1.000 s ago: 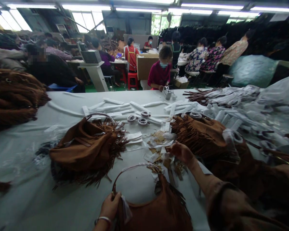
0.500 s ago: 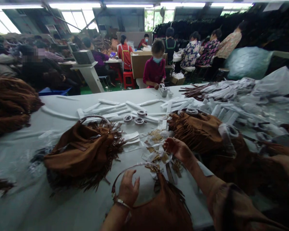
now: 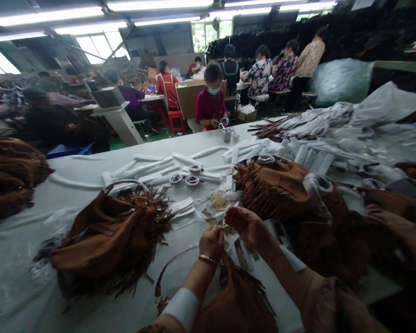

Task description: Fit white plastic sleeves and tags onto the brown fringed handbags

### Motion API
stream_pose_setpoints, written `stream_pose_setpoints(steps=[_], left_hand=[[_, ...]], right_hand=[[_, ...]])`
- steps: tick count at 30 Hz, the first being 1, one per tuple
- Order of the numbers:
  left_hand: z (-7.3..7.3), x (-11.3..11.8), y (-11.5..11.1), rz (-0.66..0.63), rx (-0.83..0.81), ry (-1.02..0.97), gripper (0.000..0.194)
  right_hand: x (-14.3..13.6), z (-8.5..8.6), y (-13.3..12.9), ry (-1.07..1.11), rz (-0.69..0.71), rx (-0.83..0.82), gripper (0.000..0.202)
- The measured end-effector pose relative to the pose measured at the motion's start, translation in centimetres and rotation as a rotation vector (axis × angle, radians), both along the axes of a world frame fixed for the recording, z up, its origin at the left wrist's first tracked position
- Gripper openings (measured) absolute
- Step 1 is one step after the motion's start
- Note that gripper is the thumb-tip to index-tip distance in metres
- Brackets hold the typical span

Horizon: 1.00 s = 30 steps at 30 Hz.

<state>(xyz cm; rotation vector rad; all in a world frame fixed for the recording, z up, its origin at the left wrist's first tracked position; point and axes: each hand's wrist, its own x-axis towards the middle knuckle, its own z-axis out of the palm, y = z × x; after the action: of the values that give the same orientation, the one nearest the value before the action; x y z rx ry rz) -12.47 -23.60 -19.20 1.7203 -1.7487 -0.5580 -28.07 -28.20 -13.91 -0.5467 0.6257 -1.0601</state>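
My left hand (image 3: 212,241) and my right hand (image 3: 247,225) meet above a pile of small paper tags (image 3: 217,202) on the white table (image 3: 72,171). Both pinch a small tag (image 3: 225,228) between their fingertips. A brown fringed suede bag (image 3: 235,300) lies under my forearms at the near edge, its wrapped handle (image 3: 166,273) curving left. The left wrist wears a thin bangle.
Another fringed bag (image 3: 111,236) lies to the left, more bags (image 3: 280,189) to the right and a heap (image 3: 10,175) at far left. White wrapped strips (image 3: 166,163) and tape rolls (image 3: 192,180) lie beyond. A person in red (image 3: 211,104) works at the far edge. Another person's hand (image 3: 384,217) reaches in at right.
My left hand left the bag handle and rose to meet my right hand over the tags. The view tilted down and shifted slightly.
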Motion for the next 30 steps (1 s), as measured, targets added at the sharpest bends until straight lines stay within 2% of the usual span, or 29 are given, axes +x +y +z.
stream_pose_setpoints(steps=[5, 8, 11, 14, 17, 19, 21, 23, 24, 26, 30], left_hand=[[1.5, 0.0, 0.1, -0.025, -0.005, -0.151, 0.028], [1.6, 0.8, 0.2, 0.006, -0.012, -0.214, 0.030], [1.0, 2.0, -0.1, 0.069, -0.007, -0.158, 0.028], [0.8, 2.4, -0.9, 0.092, -0.016, -0.092, 0.026], [1.8, 1.9, -1.5, 0.089, -0.040, -0.008, 0.030], [3.3, 1.8, -1.2, 0.092, -0.044, 0.137, 0.043], [5.0, 2.1, 0.1, 0.032, 0.035, 0.386, 0.054], [6.3, 3.1, 2.3, -0.104, 0.197, 0.634, 0.049], [6.7, 3.9, 3.7, -0.155, 0.273, 0.695, 0.042], [6.7, 5.6, 6.8, -0.131, 0.353, 0.681, 0.030], [4.5, 9.3, 13.9, 0.149, 0.359, 0.424, 0.030]], right_hand=[[-1.3, -2.3, -1.0, -0.035, -0.155, 0.057, 0.018], [-2.7, -3.1, -2.3, -0.057, -0.313, 0.095, 0.012], [-4.3, -2.5, -3.3, -0.084, -0.432, 0.082, 0.009], [-5.0, -0.7, -3.0, -0.058, -0.437, 0.091, 0.013], [-4.0, 1.1, -1.2, 0.109, -0.264, 0.037, 0.022], [-2.4, 1.7, 0.6, 0.240, -0.085, 0.015, 0.029], [-0.3, 1.6, 2.6, 0.333, 0.081, 0.017, 0.034], [2.0, 0.9, 4.5, 0.372, 0.177, 0.003, 0.036], [3.2, 0.4, 5.4, 0.386, 0.202, -0.014, 0.034], [5.5, -1.0, 7.2, 0.434, 0.250, -0.069, 0.029], [9.7, -3.9, 11.5, 0.624, 0.532, -0.298, 0.013]])
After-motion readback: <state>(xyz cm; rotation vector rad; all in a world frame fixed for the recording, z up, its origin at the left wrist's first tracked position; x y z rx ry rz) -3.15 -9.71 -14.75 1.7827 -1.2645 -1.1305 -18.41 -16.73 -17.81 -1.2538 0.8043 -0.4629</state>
